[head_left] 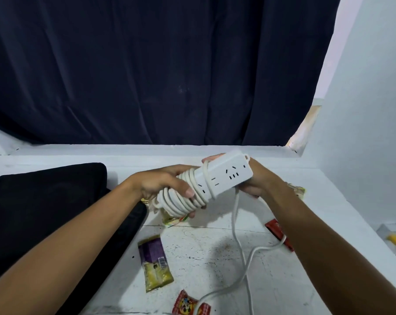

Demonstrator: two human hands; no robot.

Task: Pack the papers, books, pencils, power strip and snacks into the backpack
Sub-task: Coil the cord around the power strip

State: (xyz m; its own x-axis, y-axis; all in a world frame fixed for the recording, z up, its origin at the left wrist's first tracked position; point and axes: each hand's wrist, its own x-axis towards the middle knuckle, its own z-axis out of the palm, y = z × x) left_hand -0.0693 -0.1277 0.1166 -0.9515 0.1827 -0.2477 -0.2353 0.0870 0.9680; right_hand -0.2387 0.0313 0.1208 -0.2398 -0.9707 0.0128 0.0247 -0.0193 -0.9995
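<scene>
1 white power strip (226, 176) held up over the table (283, 280), left hand (165, 185) curled round its cord-wrapped end, right hand (258, 180) gripping the other end, loose cord (242, 253) trailing down, 1 black backpack (44, 212) at left, 5 snack packets visible, 1 purple-yellow (155, 262), 1 dark curtain (158, 69) behind
</scene>
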